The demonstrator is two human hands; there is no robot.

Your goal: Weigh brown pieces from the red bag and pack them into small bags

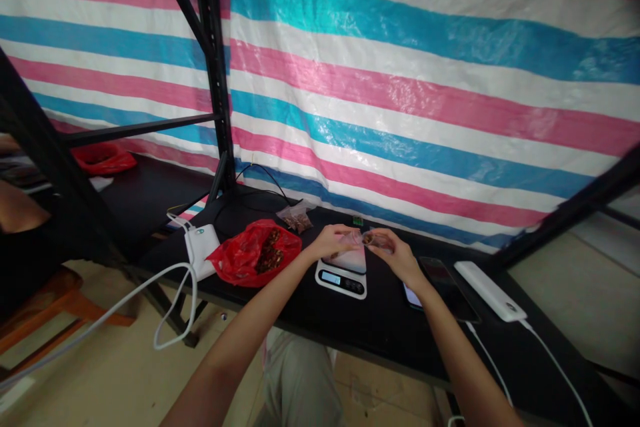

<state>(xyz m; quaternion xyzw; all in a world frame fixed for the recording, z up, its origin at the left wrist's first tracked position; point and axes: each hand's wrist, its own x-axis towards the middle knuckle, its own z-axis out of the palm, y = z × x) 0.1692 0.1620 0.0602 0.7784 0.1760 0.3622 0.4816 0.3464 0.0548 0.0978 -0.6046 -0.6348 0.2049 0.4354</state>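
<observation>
Above the small white digital kitchen scale [341,282], my left hand [331,243] is closed on a clear plastic bag [352,238]. My right hand [395,255] grips a small clear container [379,240] with brown bits in it; whether it is a cup or a bag I cannot tell. The openings of the two face each other, nearly touching. The scale's display is lit, but its figures are too small to read. Left of the scale lies an open red plastic bag [233,259] holding brown dried pieces [271,250].
Behind the red bag lies a clear packet [296,217] of brown bits. White power banks [490,290] with cables sit right and left. A tablet [447,288] and a phone [413,297] lie near my right arm. Black frame posts [213,60] flank the table; another person sits far left.
</observation>
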